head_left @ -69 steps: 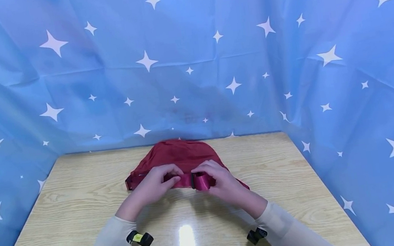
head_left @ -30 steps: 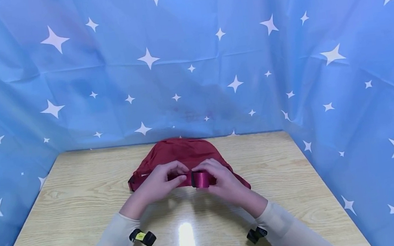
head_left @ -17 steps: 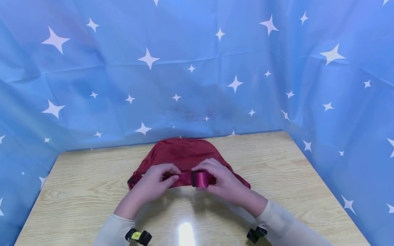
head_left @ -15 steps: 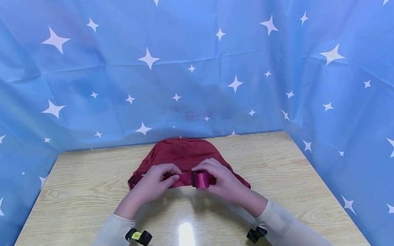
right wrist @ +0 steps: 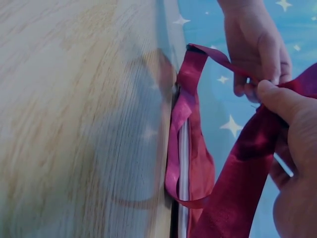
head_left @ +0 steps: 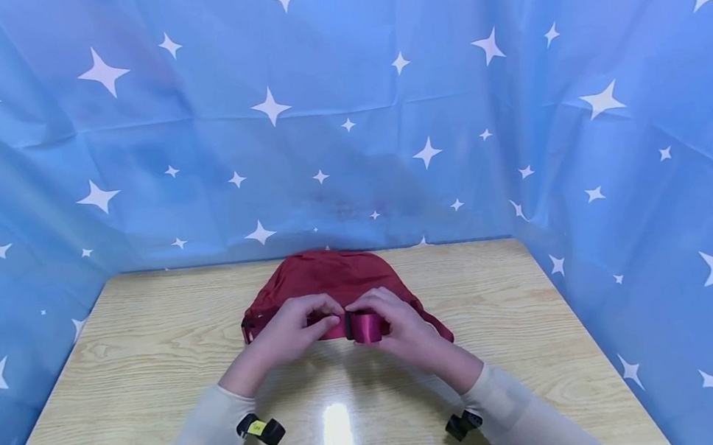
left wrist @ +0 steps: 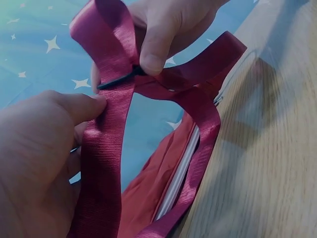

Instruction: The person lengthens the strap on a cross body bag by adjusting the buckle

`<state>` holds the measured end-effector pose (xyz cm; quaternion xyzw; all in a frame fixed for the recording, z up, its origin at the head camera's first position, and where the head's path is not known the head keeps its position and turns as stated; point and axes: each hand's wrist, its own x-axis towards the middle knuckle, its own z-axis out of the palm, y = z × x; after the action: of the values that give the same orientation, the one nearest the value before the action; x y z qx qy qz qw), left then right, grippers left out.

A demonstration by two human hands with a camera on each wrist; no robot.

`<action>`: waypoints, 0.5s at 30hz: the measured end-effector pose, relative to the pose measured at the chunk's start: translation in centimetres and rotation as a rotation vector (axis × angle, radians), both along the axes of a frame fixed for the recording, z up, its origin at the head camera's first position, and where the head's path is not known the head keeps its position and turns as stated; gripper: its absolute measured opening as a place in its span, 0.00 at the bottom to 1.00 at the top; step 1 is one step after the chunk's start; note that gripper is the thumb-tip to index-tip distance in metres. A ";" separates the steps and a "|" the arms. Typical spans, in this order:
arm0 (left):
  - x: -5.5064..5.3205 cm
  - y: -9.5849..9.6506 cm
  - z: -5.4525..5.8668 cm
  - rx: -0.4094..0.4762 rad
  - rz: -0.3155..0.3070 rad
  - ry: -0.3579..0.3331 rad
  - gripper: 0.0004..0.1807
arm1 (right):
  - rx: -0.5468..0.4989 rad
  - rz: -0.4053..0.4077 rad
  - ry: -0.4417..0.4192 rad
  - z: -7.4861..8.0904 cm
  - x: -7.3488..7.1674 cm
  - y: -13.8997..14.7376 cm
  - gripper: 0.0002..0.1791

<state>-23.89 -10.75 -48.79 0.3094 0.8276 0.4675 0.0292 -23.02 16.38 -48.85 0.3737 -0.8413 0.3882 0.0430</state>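
Note:
A dark red fabric waist bag lies at the back middle of the table, its white zipper seen in the left wrist view. Its shiny strap is raised in front and runs through a thin black slider buckle, with a loop of webbing standing out on the right side. My left hand pinches the strap between thumb and fingers just left of the slider. My right hand grips the strap at the slider, thumb against the webbing. The right fingers behind it are partly hidden.
The bag rests on a pale wood-grain table. A blue curtain with white stars stands close behind and at both sides. Each wrist wears a small black camera, such as the left one. Light reflects off the table's front middle.
Over the last half second my left hand has shifted right, close to the slider. The strap's left end has come inward a little. My right hand stays nearly still.

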 end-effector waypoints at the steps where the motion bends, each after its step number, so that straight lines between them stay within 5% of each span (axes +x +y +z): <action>1: 0.0 0.1 -0.1 0.007 0.000 0.004 0.05 | 0.003 -0.002 -0.002 0.0 0.0 0.0 0.34; 9: 0.1 0.5 -0.7 -0.013 0.015 0.031 0.18 | 0.013 -0.085 -0.069 -0.1 0.0 -0.1 0.35; 15: 0.4 0.9 -0.8 -0.087 0.027 0.155 0.29 | 0.027 -0.139 -0.124 -0.1 0.1 0.0 0.33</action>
<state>-23.53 -9.88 -49.58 0.3318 0.8511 0.4060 -0.0277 -22.97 16.37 -48.91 0.2900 -0.8715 0.3954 0.0129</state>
